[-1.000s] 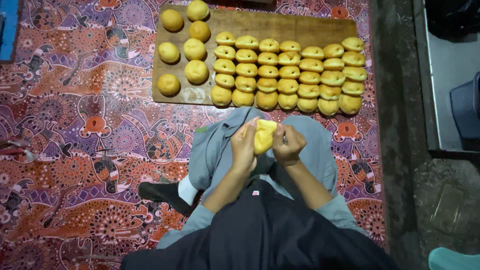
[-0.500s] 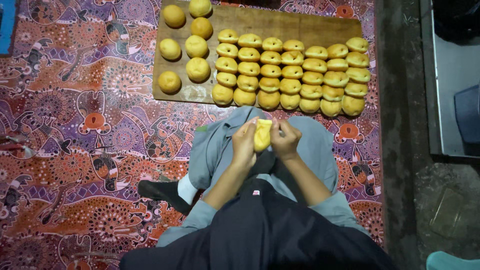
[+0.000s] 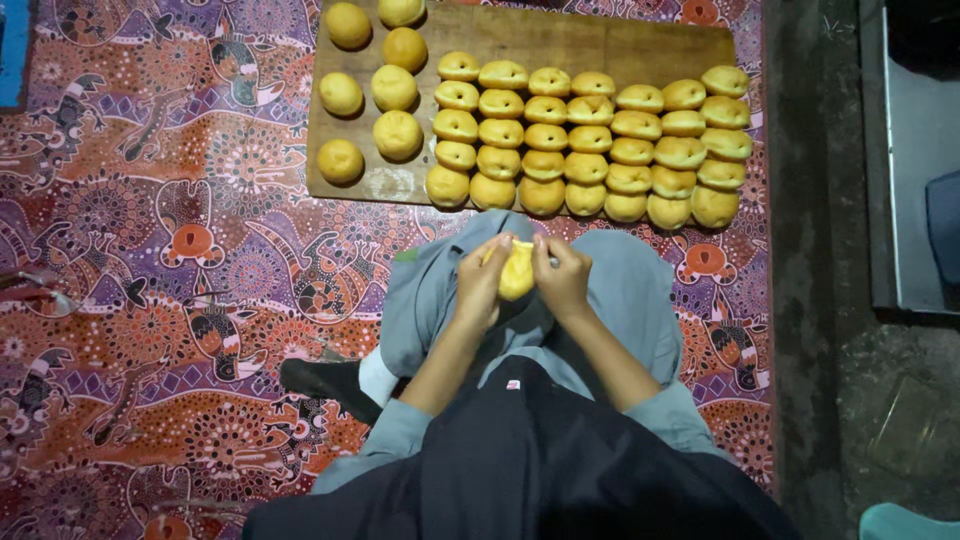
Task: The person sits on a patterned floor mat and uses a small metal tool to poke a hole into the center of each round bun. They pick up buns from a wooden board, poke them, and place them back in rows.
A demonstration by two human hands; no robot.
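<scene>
A piece of yellow dough [image 3: 517, 272] is pinched between my two hands over my lap. My left hand [image 3: 483, 283] grips its left side and my right hand [image 3: 562, 278] grips its right side, fingers curled around it. Beyond my knees lies a wooden board [image 3: 600, 45] on the floor. Several shaped yellow dough pieces [image 3: 585, 135] stand on it in tight rows, and several round dough balls [image 3: 395, 88] sit apart on its left end.
A patterned purple and orange cloth [image 3: 150, 250] covers the floor. A dark bare strip of floor [image 3: 810, 300] runs along the right, with a grey metal box [image 3: 915, 170] beyond it. A blue object [image 3: 12, 50] is at the top left corner.
My hands have kept working the same dough piece, which now sits a little lower between my fingers. The board and its pieces have not moved.
</scene>
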